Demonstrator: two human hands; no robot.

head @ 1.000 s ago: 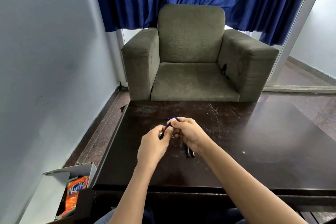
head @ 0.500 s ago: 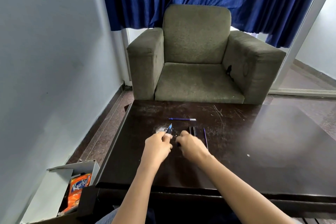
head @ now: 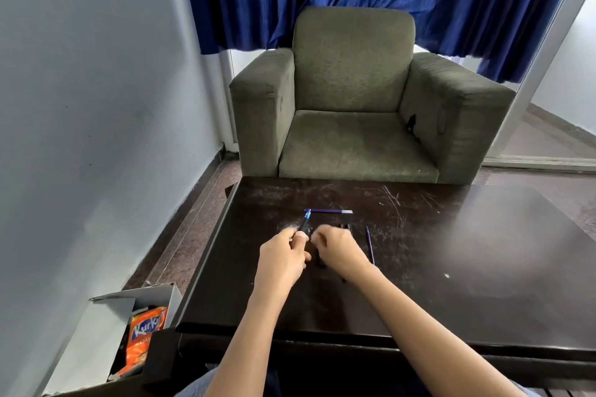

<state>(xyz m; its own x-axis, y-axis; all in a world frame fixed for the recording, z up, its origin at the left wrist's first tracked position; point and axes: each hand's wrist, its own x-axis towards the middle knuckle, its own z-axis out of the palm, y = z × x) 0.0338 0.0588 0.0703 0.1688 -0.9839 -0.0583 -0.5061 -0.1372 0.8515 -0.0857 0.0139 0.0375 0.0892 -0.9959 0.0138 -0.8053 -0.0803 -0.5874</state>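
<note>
Beyond the left hand [head: 281,263] and pen [head: 305,224], a refill [head: 329,211] lies crosswise.

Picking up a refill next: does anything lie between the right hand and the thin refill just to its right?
Nothing visible does. The thin refill lies on the table beside the blurred right hand; the left hand holds a pen farther left.

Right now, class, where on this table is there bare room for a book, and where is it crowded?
Free: right half of the table, from the right refill to its edge; far strip between the far refill and the armchair. Crowded: the middle, round the pen.
</note>
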